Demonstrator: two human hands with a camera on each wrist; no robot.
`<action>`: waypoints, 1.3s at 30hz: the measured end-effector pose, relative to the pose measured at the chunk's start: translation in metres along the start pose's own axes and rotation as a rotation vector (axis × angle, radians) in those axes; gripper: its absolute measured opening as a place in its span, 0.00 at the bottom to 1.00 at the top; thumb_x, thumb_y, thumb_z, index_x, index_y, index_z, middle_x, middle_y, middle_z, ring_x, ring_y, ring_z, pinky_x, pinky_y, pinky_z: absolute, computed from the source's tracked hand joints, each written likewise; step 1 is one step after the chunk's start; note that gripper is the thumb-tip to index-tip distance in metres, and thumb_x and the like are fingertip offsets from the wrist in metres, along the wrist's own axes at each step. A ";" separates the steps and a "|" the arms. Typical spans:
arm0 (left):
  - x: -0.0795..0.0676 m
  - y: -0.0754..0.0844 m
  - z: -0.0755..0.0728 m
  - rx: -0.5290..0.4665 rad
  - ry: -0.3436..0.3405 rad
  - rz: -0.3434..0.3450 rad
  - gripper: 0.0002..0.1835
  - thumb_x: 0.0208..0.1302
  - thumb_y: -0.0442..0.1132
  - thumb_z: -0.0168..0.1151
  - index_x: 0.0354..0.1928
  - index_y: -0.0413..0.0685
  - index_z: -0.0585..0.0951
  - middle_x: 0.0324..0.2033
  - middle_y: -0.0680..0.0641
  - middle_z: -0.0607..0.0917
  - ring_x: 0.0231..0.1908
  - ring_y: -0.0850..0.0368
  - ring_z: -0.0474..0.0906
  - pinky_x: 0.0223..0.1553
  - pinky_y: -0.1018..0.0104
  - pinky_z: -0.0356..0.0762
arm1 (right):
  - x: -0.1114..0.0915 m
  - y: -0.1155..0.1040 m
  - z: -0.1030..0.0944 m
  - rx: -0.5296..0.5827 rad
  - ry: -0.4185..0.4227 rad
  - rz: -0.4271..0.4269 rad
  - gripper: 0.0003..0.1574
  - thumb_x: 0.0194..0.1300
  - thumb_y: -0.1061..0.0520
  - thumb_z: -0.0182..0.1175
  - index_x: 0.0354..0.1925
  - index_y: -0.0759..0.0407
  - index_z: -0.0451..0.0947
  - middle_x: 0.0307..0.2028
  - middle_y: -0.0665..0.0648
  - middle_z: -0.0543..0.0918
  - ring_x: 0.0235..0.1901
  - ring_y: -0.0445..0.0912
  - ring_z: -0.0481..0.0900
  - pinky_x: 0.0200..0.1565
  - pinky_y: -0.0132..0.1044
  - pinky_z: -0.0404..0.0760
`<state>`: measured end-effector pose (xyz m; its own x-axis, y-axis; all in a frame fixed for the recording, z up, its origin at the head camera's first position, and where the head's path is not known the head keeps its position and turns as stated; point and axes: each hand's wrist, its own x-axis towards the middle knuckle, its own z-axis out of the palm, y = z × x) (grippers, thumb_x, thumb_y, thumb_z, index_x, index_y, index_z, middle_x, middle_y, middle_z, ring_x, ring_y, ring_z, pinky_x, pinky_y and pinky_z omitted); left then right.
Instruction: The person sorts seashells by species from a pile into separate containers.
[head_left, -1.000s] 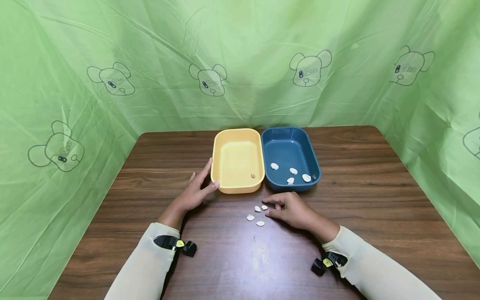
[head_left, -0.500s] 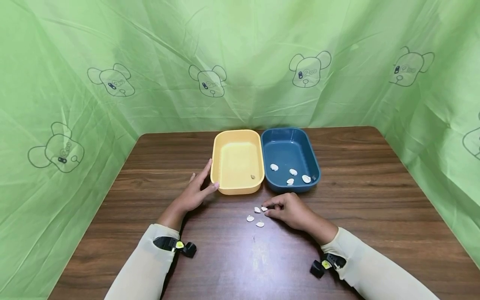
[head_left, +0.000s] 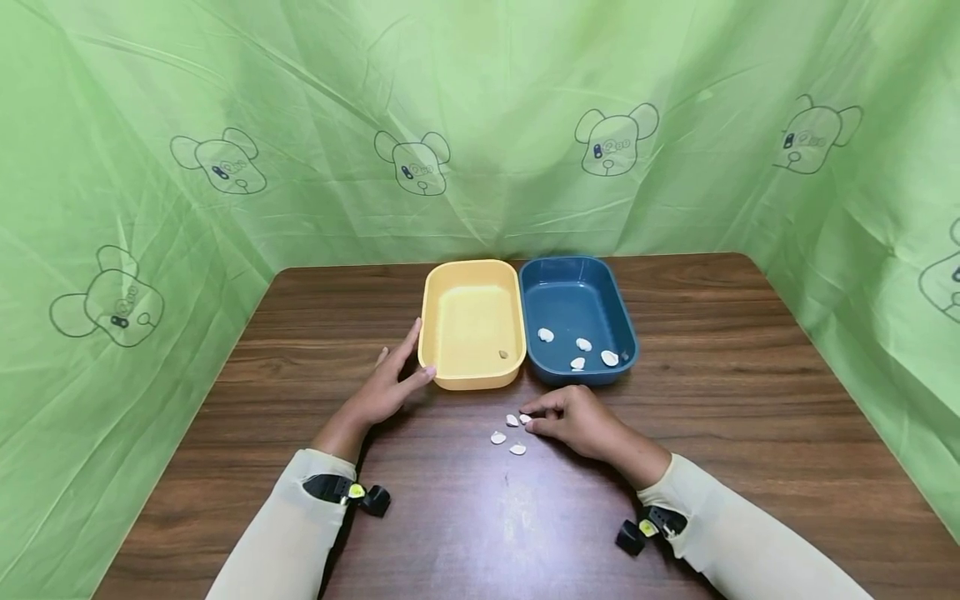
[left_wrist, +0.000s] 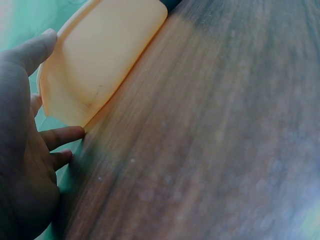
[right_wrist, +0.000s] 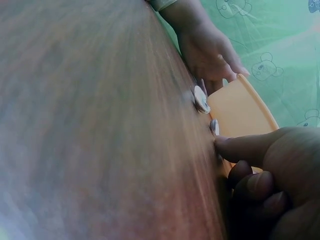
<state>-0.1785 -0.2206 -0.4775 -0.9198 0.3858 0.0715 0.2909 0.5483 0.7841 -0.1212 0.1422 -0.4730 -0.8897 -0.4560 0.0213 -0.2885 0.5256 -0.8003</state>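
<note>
My right hand [head_left: 583, 423] has its thumb and index finger at either side of a small white seashell [head_left: 525, 419] on the table, pinching it at the edges; its other fingers are curled under. Close by lie three more white shells, including one to the left [head_left: 498, 437] and one nearer the front [head_left: 517, 449]. My left hand [head_left: 384, 390] rests against the left side of the yellow tray [head_left: 472, 383], fingers extended and thumb at the near corner. In the right wrist view the thumb [right_wrist: 242, 148] shows, but its pinch is partly hidden.
To the right of the yellow tray, touching it, stands a blue tray [head_left: 577, 377] holding several white shells and a small dark piece [head_left: 625, 356]. One small brown piece [head_left: 503, 355] lies in the yellow tray. Green printed cloth [head_left: 510, 200] hangs behind the wooden table [head_left: 720, 358].
My right thumb and index finger have closed in on the white seashell at their tips. The left hand has stayed at the yellow tray.
</note>
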 end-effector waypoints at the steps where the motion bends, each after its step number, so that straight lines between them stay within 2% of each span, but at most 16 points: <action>1: 0.000 0.000 0.000 -0.002 0.000 -0.001 0.48 0.83 0.53 0.59 0.91 0.64 0.40 0.89 0.48 0.50 0.88 0.39 0.48 0.82 0.25 0.20 | 0.000 0.000 0.000 0.001 -0.003 0.001 0.11 0.67 0.59 0.77 0.48 0.57 0.95 0.23 0.48 0.86 0.22 0.32 0.71 0.24 0.29 0.69; 4: 0.000 0.001 -0.001 0.000 0.001 -0.005 0.48 0.83 0.53 0.59 0.91 0.65 0.40 0.89 0.48 0.50 0.88 0.40 0.48 0.82 0.25 0.21 | 0.001 0.000 0.001 0.000 -0.005 0.002 0.10 0.67 0.60 0.77 0.47 0.56 0.96 0.27 0.48 0.90 0.23 0.32 0.71 0.25 0.29 0.70; 8: -0.001 0.001 -0.001 0.010 0.000 -0.008 0.48 0.83 0.53 0.59 0.91 0.65 0.40 0.89 0.48 0.50 0.88 0.40 0.48 0.82 0.24 0.22 | 0.001 0.000 0.001 0.008 -0.008 0.012 0.09 0.68 0.60 0.76 0.46 0.55 0.96 0.28 0.48 0.91 0.23 0.32 0.71 0.25 0.29 0.70; 16: 0.000 0.000 0.000 0.010 -0.001 -0.012 0.48 0.83 0.54 0.58 0.91 0.64 0.41 0.89 0.47 0.51 0.88 0.39 0.49 0.82 0.24 0.22 | 0.000 -0.001 0.001 0.029 -0.006 0.034 0.06 0.68 0.61 0.75 0.43 0.55 0.95 0.21 0.46 0.83 0.22 0.32 0.71 0.25 0.28 0.67; 24: -0.001 0.002 -0.001 0.010 -0.001 -0.011 0.48 0.83 0.53 0.59 0.91 0.64 0.40 0.89 0.47 0.51 0.87 0.38 0.50 0.82 0.24 0.22 | -0.001 -0.003 0.002 0.055 0.004 0.008 0.04 0.68 0.62 0.75 0.40 0.55 0.94 0.19 0.43 0.77 0.21 0.33 0.71 0.26 0.27 0.67; 27: -0.001 0.001 -0.001 0.014 0.000 -0.010 0.48 0.83 0.53 0.58 0.91 0.63 0.41 0.89 0.46 0.50 0.87 0.38 0.50 0.82 0.24 0.22 | 0.000 -0.002 0.002 0.067 0.004 0.003 0.05 0.68 0.63 0.75 0.42 0.56 0.93 0.20 0.43 0.76 0.21 0.33 0.71 0.26 0.27 0.67; 33: -0.001 0.001 -0.001 0.011 0.001 -0.006 0.48 0.83 0.54 0.58 0.91 0.63 0.40 0.89 0.46 0.51 0.87 0.38 0.50 0.82 0.24 0.22 | -0.001 0.000 0.001 0.067 0.005 0.000 0.13 0.67 0.63 0.76 0.50 0.60 0.94 0.20 0.47 0.78 0.21 0.32 0.69 0.24 0.28 0.66; 39: 0.000 -0.002 0.000 0.002 0.015 0.012 0.49 0.82 0.57 0.59 0.91 0.65 0.41 0.89 0.44 0.52 0.87 0.35 0.50 0.81 0.23 0.23 | -0.001 -0.002 0.001 0.025 -0.007 -0.005 0.10 0.67 0.63 0.76 0.46 0.58 0.95 0.20 0.46 0.81 0.21 0.31 0.69 0.24 0.28 0.67</action>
<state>-0.1787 -0.2216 -0.4795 -0.9201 0.3810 0.0907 0.3028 0.5451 0.7818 -0.1197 0.1406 -0.4725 -0.8860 -0.4632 0.0212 -0.2838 0.5056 -0.8147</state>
